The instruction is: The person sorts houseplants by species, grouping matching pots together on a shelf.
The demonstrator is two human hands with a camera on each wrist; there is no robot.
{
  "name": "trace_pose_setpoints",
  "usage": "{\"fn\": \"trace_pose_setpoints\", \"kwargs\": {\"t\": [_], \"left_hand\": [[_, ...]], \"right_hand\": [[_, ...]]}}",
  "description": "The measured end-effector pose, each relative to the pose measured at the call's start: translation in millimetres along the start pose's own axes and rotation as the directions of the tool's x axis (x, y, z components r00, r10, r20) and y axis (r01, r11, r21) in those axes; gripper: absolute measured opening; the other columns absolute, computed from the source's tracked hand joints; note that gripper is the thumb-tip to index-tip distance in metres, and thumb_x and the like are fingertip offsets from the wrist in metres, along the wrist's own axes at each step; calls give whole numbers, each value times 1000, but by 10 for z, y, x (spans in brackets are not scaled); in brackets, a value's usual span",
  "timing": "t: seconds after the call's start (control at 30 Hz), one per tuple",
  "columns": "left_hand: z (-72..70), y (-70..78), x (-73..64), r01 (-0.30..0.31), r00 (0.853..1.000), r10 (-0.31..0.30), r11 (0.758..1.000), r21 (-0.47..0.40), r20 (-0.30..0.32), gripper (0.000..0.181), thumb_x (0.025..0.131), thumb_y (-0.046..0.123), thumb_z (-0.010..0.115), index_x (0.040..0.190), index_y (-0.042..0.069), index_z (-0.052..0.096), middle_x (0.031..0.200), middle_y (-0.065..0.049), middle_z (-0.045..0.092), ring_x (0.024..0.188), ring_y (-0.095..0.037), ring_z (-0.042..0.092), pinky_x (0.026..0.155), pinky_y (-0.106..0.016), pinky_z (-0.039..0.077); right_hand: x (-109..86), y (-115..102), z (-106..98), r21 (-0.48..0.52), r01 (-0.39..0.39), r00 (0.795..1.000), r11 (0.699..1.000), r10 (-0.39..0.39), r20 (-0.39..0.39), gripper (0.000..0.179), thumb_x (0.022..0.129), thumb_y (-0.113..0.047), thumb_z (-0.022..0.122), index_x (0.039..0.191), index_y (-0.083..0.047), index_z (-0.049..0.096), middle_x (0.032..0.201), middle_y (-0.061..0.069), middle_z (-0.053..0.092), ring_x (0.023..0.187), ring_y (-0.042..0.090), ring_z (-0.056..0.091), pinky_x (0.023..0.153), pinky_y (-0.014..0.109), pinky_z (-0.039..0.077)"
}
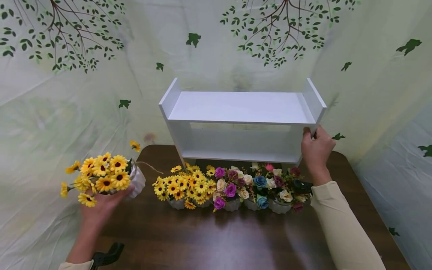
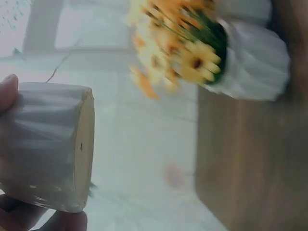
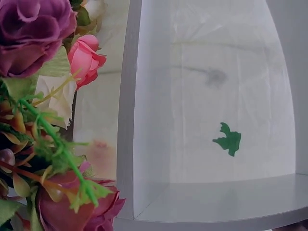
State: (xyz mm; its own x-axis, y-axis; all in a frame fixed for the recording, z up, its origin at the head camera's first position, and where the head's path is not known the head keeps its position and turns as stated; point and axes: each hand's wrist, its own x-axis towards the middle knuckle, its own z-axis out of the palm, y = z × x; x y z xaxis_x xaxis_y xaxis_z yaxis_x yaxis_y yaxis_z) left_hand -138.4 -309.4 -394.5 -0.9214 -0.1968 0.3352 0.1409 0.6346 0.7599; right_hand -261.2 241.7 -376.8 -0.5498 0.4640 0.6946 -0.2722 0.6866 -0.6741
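On the left of the head view, my left hand holds a white pot of yellow artificial sunflowers, tipped sideways over the table's left side. The left wrist view shows this pot's pale base, with fingers curled about its side. My right hand grips the right side panel of a white two-tier shelf, just under the upper board. Both tiers of the shelf hold nothing. In the right wrist view, the shelf's inner side stands beside purple and pink flowers.
Along the shelf's front stands a row of potted flowers: yellow sunflowers at left, then purple and cream roses, blue roses and cream and dark red ones. They rest on a dark brown table. A leaf-printed curtain hangs behind.
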Motion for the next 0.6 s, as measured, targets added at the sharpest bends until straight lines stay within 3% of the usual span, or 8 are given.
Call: {"fn": "trace_pose_setpoints", "kwargs": {"t": [0.07,0.1,0.13,0.2,0.3,0.43,0.53,0.6], "left_hand": [[-82,154,-18,89,994,-89,996,-2,67,88,90,37,71,158,17,20,163,-15,25,149,-35,21,124,-43,20],[-114,238,-18,139,987,-149,979,146,64,97,85,43,75,158,14,18,161,-21,26,146,-40,25,123,-51,18],[-142,311,-25,196,973,-212,968,154,94,97,87,47,71,158,13,15,160,-23,26,144,-42,27,118,-60,23],[-185,446,-14,257,950,-279,953,160,137,97,89,51,67,159,11,13,160,-24,27,140,-44,31,110,-67,28],[-209,636,39,250,948,-279,950,186,155,92,89,53,67,156,10,23,154,-23,39,131,-39,42,102,-54,40],[-197,946,197,171,966,-200,969,178,164,86,85,50,73,151,13,32,145,-15,48,121,-27,47,91,-39,41],[-182,1209,337,80,975,-107,987,143,193,81,84,48,76,147,16,36,138,-10,51,115,-21,47,90,-40,41],[-176,1379,417,38,974,-62,993,115,217,80,82,47,78,145,18,37,137,-8,51,117,-21,47,94,-43,41]], "right_hand": [[0,-10,13,-1,-3,1000,1000,3,-3,24,94,-10,59,80,10,63,89,28,73,71,29,63,63,12,29],[-5,-12,18,1,-7,1000,1000,7,-7,24,94,-10,59,80,9,64,89,28,73,71,24,63,63,11,29],[-6,-13,17,-1,-9,1000,1000,9,-11,24,94,-10,58,80,9,64,88,27,73,70,16,61,62,11,29],[-8,-14,16,1,-11,1000,1000,11,-10,25,94,-11,58,79,9,63,88,27,73,68,-1,53,62,12,29],[-9,-18,15,5,-12,1000,1000,12,-6,26,94,-11,57,79,9,62,88,27,73,66,-18,41,62,12,29],[-9,-24,15,7,-16,1000,1000,16,-10,24,94,-10,58,79,9,62,88,28,73,67,-25,38,62,11,29],[-12,-27,13,-1,-21,1000,1000,21,-15,24,93,-9,58,78,9,62,87,27,73,66,-24,38,62,11,29],[-17,-31,13,-7,-22,1000,1000,22,-11,24,93,-10,58,78,9,62,87,27,73,65,-23,37,61,12,28]]}}
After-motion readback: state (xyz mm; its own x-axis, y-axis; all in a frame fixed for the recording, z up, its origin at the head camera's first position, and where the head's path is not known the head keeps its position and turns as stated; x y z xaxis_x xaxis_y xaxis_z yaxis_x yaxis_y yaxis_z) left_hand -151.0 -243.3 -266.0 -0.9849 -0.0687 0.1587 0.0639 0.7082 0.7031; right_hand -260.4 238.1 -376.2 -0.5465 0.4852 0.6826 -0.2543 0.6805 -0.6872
